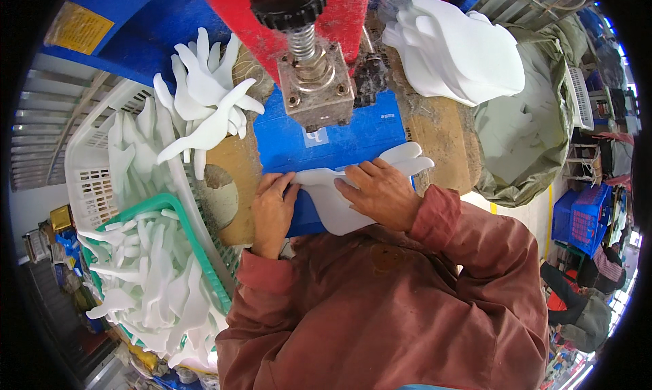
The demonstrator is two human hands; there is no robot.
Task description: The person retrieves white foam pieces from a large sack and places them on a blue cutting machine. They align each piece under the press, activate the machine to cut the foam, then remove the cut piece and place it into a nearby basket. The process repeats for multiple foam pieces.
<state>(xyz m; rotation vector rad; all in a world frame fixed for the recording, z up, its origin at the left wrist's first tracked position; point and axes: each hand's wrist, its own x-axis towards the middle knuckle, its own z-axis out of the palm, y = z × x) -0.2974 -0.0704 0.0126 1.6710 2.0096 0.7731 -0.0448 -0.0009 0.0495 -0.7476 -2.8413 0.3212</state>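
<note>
Desk: brown, with a blue board on it; metal machine head above.
White piece: over the board's near edge, between both hands.
Work state: this one in hand; loose shapes at left, thick white stack at right; finished share, cannot tell.
Left hand: grip pinched on the piece's left tip.
Right hand: palm down, grip closed over its upper edge, wrist angled inward.

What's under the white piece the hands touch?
Blue sheet shows beyond and left of the white piece; whatever lies directly beneath it or the right hand is covered.
</note>
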